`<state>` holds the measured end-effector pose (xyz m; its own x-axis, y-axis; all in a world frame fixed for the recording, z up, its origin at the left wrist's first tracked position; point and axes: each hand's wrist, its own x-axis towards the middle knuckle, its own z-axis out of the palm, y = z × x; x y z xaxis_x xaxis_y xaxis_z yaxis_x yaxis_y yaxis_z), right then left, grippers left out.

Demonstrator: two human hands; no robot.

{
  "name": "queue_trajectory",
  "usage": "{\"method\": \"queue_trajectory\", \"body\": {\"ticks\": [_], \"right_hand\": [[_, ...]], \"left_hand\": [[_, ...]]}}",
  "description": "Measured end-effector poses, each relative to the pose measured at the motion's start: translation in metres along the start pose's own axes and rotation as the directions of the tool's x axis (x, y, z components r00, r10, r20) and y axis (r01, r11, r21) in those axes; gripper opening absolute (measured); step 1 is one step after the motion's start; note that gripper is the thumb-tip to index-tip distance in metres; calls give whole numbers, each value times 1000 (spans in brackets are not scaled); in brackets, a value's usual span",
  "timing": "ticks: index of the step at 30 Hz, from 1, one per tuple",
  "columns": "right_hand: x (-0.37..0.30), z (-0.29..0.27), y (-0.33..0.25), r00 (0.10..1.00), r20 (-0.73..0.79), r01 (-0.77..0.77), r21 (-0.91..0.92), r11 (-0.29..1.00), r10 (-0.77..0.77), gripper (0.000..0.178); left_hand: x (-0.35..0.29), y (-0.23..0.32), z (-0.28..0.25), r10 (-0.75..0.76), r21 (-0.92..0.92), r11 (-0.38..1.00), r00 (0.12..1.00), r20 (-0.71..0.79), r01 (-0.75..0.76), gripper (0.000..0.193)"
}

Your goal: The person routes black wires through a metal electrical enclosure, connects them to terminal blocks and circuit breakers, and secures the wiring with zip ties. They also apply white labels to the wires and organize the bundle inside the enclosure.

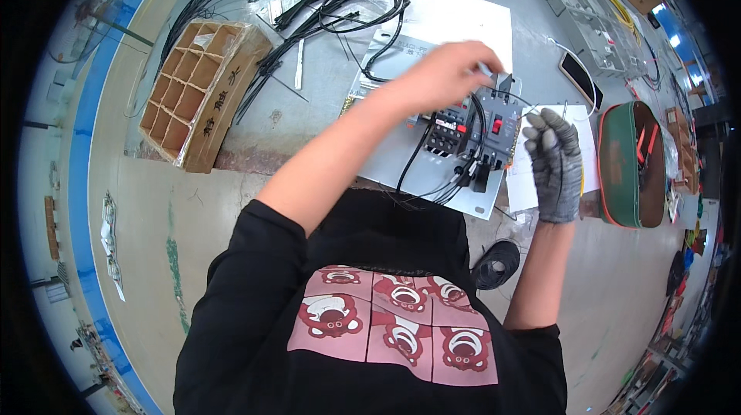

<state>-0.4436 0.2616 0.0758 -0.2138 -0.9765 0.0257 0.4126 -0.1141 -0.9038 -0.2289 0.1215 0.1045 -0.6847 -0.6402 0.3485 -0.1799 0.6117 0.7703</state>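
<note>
My bare left hand [448,75] reaches over the far side of a metal mounting plate [471,203]. Its fingers are bent together near a black breaker [498,123] with a red switch; whatever they pinch is too small to name. A grey work glove covers my right hand [557,160], raised just right of the plate with its fingers curled. A thin black wire [513,95] runs from the breaker to the gloved fingertips. Left of that breaker sits a contactor-like black device [448,135] with a red button. Loops of black wire [407,168] hang over the plate's near edge.
A divided cardboard box [212,125] and a bundle of black wires [340,10] lie to the left. On the right are a phone [580,79], a green bin [620,172] with red-handled tools, and a grey metal enclosure [575,25]. White paper [521,187] lies beside the plate.
</note>
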Motion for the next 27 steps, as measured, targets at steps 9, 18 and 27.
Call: {"method": "queue_trajectory", "body": {"ticks": [9,18,27], "right_hand": [[155,-12,-11,982,86,185,-230,955,-169,29],[233,-2,13,990,-103,57,-301,952,-92,25],[225,20,51,956,68,-216,-490,844,284,16]], "left_hand": [[-40,-98,-44,-371,157,922,924,92,355,18],[-25,-115,-44,-405,122,914,869,283,386,14],[-47,-122,-30,-299,-82,950,954,24,300,16]]}}
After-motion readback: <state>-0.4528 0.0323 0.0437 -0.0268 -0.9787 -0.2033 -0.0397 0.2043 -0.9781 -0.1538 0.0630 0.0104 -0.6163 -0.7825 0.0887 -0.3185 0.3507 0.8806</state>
